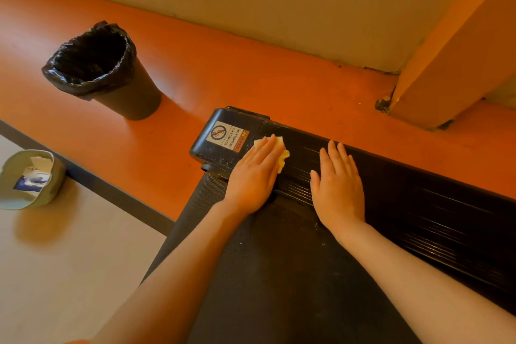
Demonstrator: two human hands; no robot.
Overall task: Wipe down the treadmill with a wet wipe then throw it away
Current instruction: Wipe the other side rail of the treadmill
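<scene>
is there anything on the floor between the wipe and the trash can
Nothing visible. The wipe lies under the left hand on the treadmill rail; bare orange floor separates the treadmill's end cap from the trash can.

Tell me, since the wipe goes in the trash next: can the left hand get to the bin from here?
Probably yes. The left hand presses the wipe on the treadmill rail; only bare orange floor lies between it and the open bin, though it may need a lean.
</scene>
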